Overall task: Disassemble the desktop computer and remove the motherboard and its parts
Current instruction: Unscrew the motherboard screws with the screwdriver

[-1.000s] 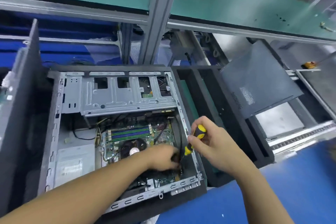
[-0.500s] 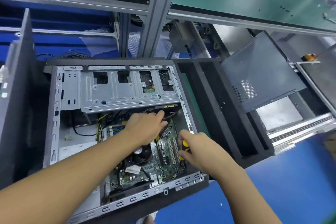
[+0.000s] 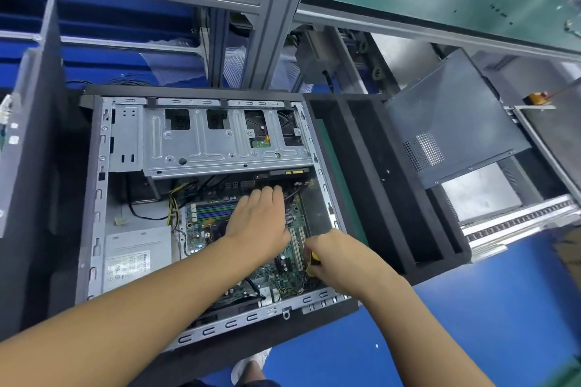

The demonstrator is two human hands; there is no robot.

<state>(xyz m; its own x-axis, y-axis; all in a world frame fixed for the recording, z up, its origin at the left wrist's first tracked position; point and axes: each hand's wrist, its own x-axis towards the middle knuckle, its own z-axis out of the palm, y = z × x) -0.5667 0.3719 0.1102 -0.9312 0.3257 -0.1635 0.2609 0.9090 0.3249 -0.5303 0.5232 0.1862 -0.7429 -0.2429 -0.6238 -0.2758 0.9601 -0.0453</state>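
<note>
The open desktop case (image 3: 97, 198) lies on its side in front of me. Its green motherboard (image 3: 292, 276) sits in the lower middle, with memory sticks (image 3: 213, 210) at its upper left. My left hand (image 3: 261, 223) reaches across the board, fingers together at the cables under the silver drive cage (image 3: 220, 141); whether it grips anything is hidden. My right hand (image 3: 339, 254) is closed around a yellow and black screwdriver (image 3: 314, 259), held low at the board's right edge. The screwdriver's tip is hidden.
A grey power supply (image 3: 138, 254) fills the case's lower left. A black foam tray (image 3: 377, 198) with slots sits to the right, and a removed grey side panel (image 3: 452, 129) leans beyond it. An aluminium frame post (image 3: 276, 19) rises behind. Blue matting (image 3: 487, 308) covers the table at right.
My left hand has moved from the board's lower right up to the cables under the drive cage. My right hand has lowered the screwdriver toward the board's right edge.
</note>
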